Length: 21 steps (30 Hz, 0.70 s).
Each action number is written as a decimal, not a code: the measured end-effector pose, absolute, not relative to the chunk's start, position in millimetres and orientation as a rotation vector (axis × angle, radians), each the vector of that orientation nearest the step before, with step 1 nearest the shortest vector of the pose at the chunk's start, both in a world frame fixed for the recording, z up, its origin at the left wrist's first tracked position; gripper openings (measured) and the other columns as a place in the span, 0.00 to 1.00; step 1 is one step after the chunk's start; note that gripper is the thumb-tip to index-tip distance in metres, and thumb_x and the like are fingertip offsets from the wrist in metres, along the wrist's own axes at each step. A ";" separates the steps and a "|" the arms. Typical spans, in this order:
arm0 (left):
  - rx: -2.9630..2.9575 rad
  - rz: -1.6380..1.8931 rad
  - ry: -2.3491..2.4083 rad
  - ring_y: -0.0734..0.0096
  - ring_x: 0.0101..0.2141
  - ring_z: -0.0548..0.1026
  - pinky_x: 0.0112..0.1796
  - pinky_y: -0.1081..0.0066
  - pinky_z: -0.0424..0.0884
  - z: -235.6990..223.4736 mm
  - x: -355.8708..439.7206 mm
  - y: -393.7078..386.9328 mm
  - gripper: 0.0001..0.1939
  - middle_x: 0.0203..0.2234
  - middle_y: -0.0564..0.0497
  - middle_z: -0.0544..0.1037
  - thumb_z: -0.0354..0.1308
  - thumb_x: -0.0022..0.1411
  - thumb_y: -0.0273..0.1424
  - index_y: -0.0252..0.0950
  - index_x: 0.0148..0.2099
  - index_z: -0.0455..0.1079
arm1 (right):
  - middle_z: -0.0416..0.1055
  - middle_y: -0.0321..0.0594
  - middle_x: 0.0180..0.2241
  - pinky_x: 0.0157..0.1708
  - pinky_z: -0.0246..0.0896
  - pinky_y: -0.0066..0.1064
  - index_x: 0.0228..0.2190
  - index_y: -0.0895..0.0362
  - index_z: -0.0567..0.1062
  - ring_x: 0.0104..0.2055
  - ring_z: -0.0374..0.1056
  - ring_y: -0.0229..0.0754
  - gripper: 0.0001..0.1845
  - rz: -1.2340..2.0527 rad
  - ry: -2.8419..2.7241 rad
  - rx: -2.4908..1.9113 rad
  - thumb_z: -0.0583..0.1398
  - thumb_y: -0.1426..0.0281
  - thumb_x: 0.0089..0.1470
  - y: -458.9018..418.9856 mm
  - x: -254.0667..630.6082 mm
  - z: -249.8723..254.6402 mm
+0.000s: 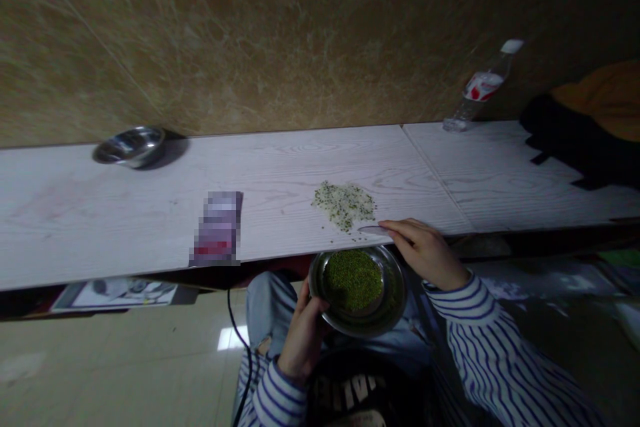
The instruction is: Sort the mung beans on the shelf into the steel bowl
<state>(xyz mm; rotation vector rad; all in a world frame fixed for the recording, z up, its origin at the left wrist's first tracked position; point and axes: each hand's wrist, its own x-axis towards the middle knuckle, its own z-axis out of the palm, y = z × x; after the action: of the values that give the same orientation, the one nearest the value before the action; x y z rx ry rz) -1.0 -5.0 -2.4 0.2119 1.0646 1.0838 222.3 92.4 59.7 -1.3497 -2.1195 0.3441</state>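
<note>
My left hand (307, 332) grips the left rim of a metal bowl (397, 297), held at my lap just below the table edge. Inside the bowl lies a heap of small green beans (354, 280) like mung beans. My right hand (425, 250) is closed on a slim, shiny utensil, perhaps a spoon (373, 229), its tip low over the table near the edge. Just beyond that tip, a spread-out pile of white grains mixed with green beans (345, 203) lies on the white wood-grain table (280, 200). A few loose beans are scattered on its near side.
Another metal bowl (133, 148) stands at the back left. A phone-like blurred rectangle (217, 228) lies at the front edge. Against the wall (280, 33) are a clear bottle (480, 88) and a dark and orange bundle (595, 120). A black cable (239, 333) hangs beside my leg.
</note>
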 end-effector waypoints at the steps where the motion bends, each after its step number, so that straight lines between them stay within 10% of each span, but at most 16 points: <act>1: 0.207 1.087 1.067 0.68 0.36 0.68 0.33 0.71 0.66 -1.9 -0.9 -4.8 0.31 0.40 0.53 0.73 0.56 0.47 0.25 0.47 0.56 0.64 | 0.77 0.41 0.38 0.42 0.68 0.38 0.43 0.53 0.76 0.41 0.72 0.43 0.16 0.343 -2.125 -1.346 0.52 0.75 0.57 93.3 221.6 59.2; 21: 0.197 1.104 1.051 0.67 0.36 0.68 0.33 0.69 0.67 -2.2 -2.3 -4.6 0.32 0.40 0.52 0.73 0.55 0.47 0.24 0.46 0.56 0.63 | 0.76 0.41 0.39 0.44 0.67 0.37 0.42 0.53 0.76 0.42 0.71 0.42 0.16 0.439 -2.169 -1.230 0.53 0.75 0.57 92.2 209.5 60.6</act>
<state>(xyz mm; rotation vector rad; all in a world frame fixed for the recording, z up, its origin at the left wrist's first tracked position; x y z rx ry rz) -2.3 -4.6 -2.2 0.1965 1.0506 1.1040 209.5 92.2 60.6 -1.2304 -2.1688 0.4389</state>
